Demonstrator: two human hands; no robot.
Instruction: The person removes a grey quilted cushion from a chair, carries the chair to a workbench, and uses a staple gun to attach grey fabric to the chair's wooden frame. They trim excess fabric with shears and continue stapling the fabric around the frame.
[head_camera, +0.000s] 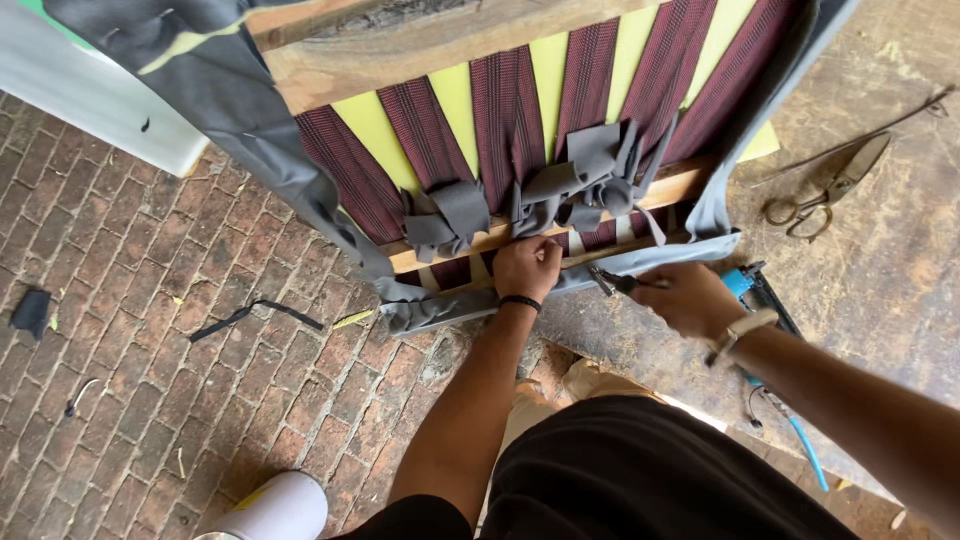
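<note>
An upturned wooden seat frame (330, 70) stands before me, laced with dark red webbing straps (505, 110) over yellow-green foam, and grey fabric (250, 130) is wrapped round its edges. My left hand (527, 268) pinches the grey fabric against the lower wooden rail (675, 186), fingers closed on it. My right hand (688, 298) grips a metal tool (612, 282) whose tip points at the fabric just right of my left hand. Grey fabric strips (585, 175) hang bunched over the rail above both hands.
Large metal shears (830, 188) lie on the worn floor at right. A blue-handled pneumatic stapler (750, 285) with a blue hose (805, 450) lies behind my right wrist. Fabric scraps (255, 312) are scattered on the brick floor at left. A white object (275, 505) lies near my knee.
</note>
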